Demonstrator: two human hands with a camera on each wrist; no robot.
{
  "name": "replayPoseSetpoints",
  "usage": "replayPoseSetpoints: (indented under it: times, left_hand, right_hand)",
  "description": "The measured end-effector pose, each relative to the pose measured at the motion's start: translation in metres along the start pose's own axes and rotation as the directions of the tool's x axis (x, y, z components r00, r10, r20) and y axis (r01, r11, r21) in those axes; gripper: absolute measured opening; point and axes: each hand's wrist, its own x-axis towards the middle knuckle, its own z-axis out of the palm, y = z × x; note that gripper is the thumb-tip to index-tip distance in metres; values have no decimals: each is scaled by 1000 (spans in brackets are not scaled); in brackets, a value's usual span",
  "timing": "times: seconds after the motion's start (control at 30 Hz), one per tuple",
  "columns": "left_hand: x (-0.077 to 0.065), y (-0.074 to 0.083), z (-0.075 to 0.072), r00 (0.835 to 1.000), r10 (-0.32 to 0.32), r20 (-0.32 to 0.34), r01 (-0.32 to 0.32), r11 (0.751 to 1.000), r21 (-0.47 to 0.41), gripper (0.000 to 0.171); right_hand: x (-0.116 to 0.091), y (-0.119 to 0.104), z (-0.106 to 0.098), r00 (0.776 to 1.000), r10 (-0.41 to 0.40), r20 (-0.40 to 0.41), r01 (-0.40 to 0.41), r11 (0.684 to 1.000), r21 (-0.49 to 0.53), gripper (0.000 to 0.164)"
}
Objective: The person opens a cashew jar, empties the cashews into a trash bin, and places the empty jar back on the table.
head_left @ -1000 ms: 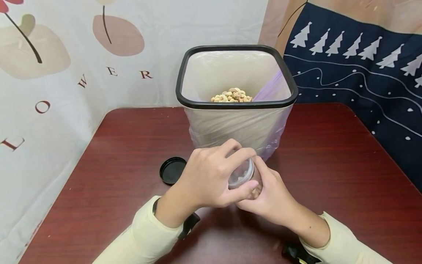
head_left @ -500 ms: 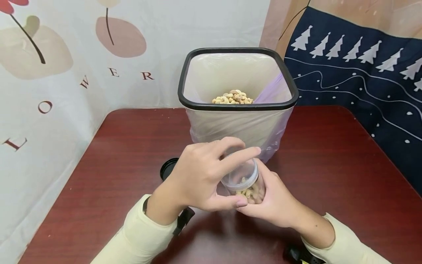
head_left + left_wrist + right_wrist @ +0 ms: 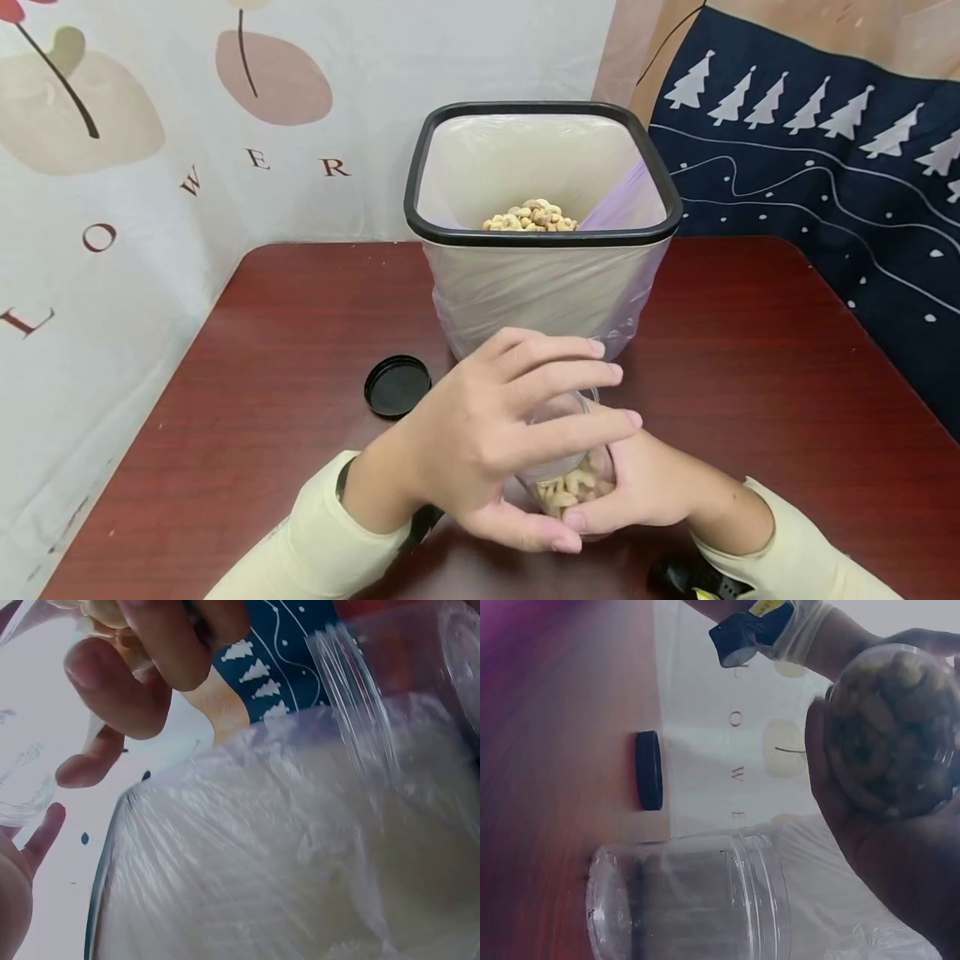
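Note:
My right hand [image 3: 656, 483] grips a clear plastic jar [image 3: 562, 496] with cashews in its lower part. The thumb lies along the jar's near side. Beside the jar is my left hand [image 3: 487, 442], fingers nearly straight over its mouth and thumb held apart. Whether those fingers touch the jar is hard to tell. In the right wrist view the cashews [image 3: 900, 727] show through the jar's bottom. A second clear jar [image 3: 697, 900] stands on the table without contents; the left hand mostly hides it in the head view.
A bin [image 3: 543, 239] with a black rim and a translucent purple liner stands behind the hands. A pile of cashews [image 3: 531, 217] shows inside it. Left of the hands a black lid [image 3: 397, 386] lies on the reddish-brown table [image 3: 300, 333].
The jar of cashews has come nearer to me, with the right hand still gripping it. The left hand's fingers have straightened and moved a little rightward and nearer. The bin stays in place.

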Motion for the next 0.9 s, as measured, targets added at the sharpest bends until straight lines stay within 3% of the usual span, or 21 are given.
replayPoseSetpoints:
  times: [0.13, 0.33, 0.57, 0.77, 0.9]
  left_hand:
    - [1, 5, 1, 999, 41, 10, -42, 999, 3, 60]
    - [3, 11, 5, 996, 85, 6, -85, 996, 23, 51]
    - [4, 11, 8, 998, 65, -25, -64, 997, 54, 32]
    - [3, 10, 9, 997, 66, -27, -64, 995, 75, 21]
    - [2, 9, 10, 996, 76, -42, -72, 993, 98, 20]
  right_hand:
    - [2, 4, -4, 990, -93, 110, 87, 995, 57, 50]
    - [1, 8, -7, 964, -158, 214, 125, 980, 157, 43]
    - [2, 7, -6, 973, -141, 185, 108, 977, 181, 41]
    - [5, 9, -3, 968, -150, 202, 77, 941, 330, 30]
    - [5, 8, -3, 978, -136, 161, 95, 967, 238, 34]
